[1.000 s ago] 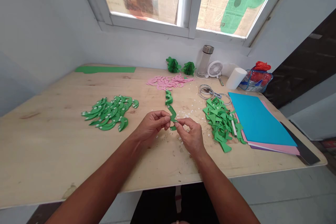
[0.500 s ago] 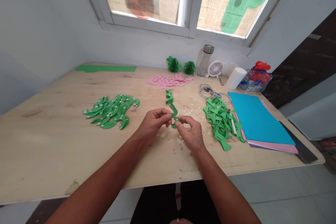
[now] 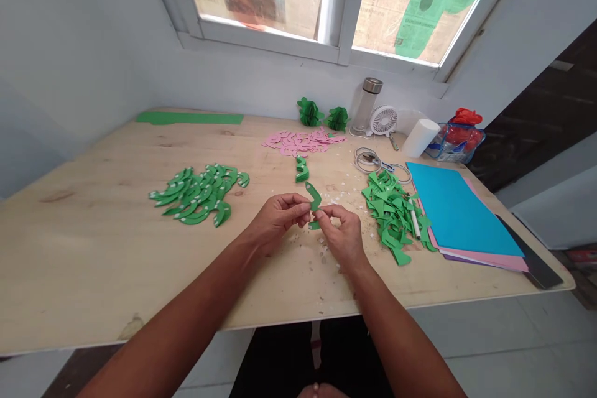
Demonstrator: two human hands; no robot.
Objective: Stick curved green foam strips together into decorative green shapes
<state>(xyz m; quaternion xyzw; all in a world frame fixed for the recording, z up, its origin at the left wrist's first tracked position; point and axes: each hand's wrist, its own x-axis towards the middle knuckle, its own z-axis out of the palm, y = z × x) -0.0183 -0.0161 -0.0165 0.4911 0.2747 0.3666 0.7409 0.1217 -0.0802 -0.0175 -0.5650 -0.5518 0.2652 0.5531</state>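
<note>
"Hands?"
"Left hand (image 3: 283,216) and right hand (image 3: 344,235): fingertips closed, each pinching one curved green paper piece (image 3: 315,196), between them above the table (image 3: 112,261)."
"Changes?"
"Both pinches kept since the earlier frame; green pile (image 3: 198,196) at left likewise."
"Lettering?"
"Printed sheets (image 3: 377,20) at the window (image 3: 346,12); characters too small to read."

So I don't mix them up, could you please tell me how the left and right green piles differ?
The left pile holds curved pieces with white patches; the right pile holds irregular, often pointed scraps. A white marker lies on the right pile; none shows on the left pile. Both are green and lie on the table.
</note>
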